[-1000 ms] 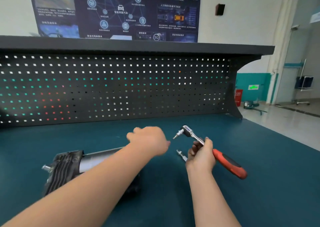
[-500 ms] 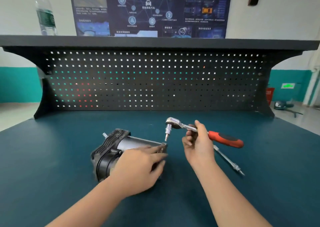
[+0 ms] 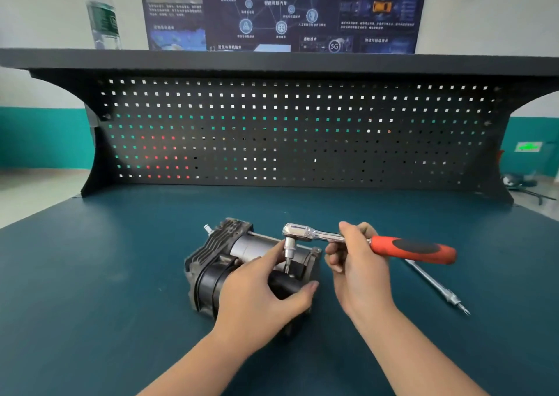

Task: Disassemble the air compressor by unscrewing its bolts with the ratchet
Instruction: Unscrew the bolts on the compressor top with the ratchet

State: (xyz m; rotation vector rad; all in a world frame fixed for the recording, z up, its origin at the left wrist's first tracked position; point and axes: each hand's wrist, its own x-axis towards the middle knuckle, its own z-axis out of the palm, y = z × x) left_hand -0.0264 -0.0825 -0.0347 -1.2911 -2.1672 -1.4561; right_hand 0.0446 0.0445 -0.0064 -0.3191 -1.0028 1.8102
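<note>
My right hand (image 3: 358,270) grips the ratchet (image 3: 367,242) by its shank, bit standing down on the air compressor (image 3: 230,262). My left hand (image 3: 260,298) clasps the compressor, mid-bench (image 3: 90,289); an extension bar (image 3: 438,288) lies right.

One camera sits on the person's head and looks forward and down, close over the workbench (image 3: 90,274). The pegboard (image 3: 302,132) fills the middle of the frame, the wall poster (image 3: 281,11) the top.
</note>
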